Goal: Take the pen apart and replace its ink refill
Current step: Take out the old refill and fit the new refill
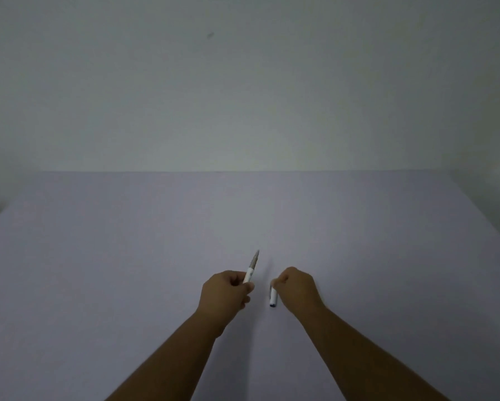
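I have the left hand (225,290) closed round the pen (251,266), its tapered grey tip pointing away above the pale, matte worktop (127,256). Just beside it, my right hand (296,286) is curled shut on a short white tube (273,298) with a dark end, probably the cap or rear barrel. I judge dismantling begun; I'd keep both slim, smooth plastic pieces low and steady.

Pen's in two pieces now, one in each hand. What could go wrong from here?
1. The left hand pinches the white pen body with grey pointed tip low down, tip up; a refill or spring inside might slide out onto the pale lavender table.
2. The right hand holds the short white cap-like piece with dark end only at its top; it could slip and roll.
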